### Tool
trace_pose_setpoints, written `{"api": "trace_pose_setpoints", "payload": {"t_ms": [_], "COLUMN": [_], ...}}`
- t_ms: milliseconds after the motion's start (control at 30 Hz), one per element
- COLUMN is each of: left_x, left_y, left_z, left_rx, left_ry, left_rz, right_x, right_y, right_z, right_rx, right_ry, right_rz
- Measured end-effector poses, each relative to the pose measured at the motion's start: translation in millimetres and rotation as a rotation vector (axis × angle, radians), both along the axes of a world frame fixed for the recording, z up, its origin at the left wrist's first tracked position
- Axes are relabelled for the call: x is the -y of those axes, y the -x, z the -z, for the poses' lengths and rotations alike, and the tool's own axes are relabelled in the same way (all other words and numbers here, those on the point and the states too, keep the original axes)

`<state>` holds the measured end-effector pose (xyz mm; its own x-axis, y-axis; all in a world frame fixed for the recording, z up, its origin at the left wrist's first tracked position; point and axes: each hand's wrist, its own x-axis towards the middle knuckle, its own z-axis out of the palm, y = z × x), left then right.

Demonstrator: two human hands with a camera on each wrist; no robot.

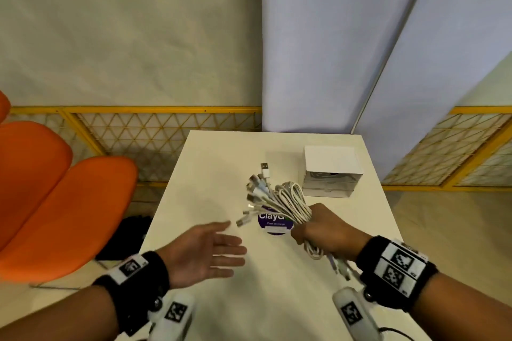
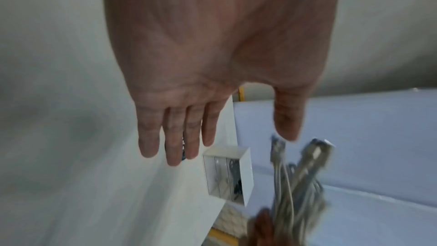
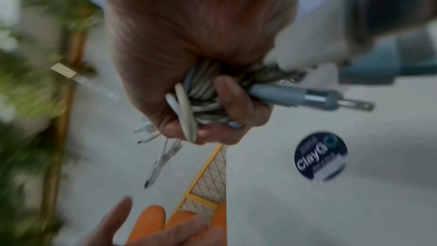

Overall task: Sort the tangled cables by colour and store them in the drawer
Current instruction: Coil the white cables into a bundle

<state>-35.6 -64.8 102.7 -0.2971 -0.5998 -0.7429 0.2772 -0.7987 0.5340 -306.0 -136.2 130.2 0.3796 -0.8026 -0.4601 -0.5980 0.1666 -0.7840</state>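
Observation:
My right hand grips a thick bundle of white cables above the white table, fingers curled tight around the bundle. Several plugs fan out toward the left from the fist. My left hand hovers palm up, fingers straight, just left of the plug tips, holding nothing. In the left wrist view the left hand is spread, with the cables beyond the thumb. A small white drawer unit with clear drawer fronts stands at the table's far right; dark items show inside the drawer unit.
A round purple sticker lies on the table under the bundle. Orange chairs stand left of the table. A yellow mesh fence and pale partition panels close off the back. A black bag lies on the floor.

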Motion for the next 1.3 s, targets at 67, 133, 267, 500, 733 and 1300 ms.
{"api": "trace_pose_setpoints", "payload": {"t_ms": [67, 133, 267, 500, 733, 1300], "left_x": [0.0, 7.5, 31.2, 42.5, 38.6, 18.6], "left_y": [26.2, 56.9, 99.2, 134.8, 152.4, 143.1], "left_z": [5.6, 6.2, 6.4, 5.1, 9.0, 35.5], "left_rx": [0.023, 0.026, -0.055, -0.176, -0.072, 0.019], "left_ry": [0.014, 0.043, 0.091, 0.030, 0.051, 0.070], "left_rz": [0.044, 0.048, -0.054, -0.373, -0.543, -0.541], "right_x": [0.3, -1.8, -10.1, -18.1, -19.4, -35.7], "right_y": [-4.9, -10.7, -23.2, -18.2, -7.4, -17.7], "right_z": [6.5, 8.6, 12.8, 33.9, 38.2, 65.6], "right_rx": [0.109, 0.205, 0.377, 0.388, 0.311, 0.280], "right_ry": [-0.143, -0.225, -0.368, -0.406, -0.432, -0.502], "right_rz": [0.125, 0.148, 0.128, 0.050, -0.133, -0.257]}}
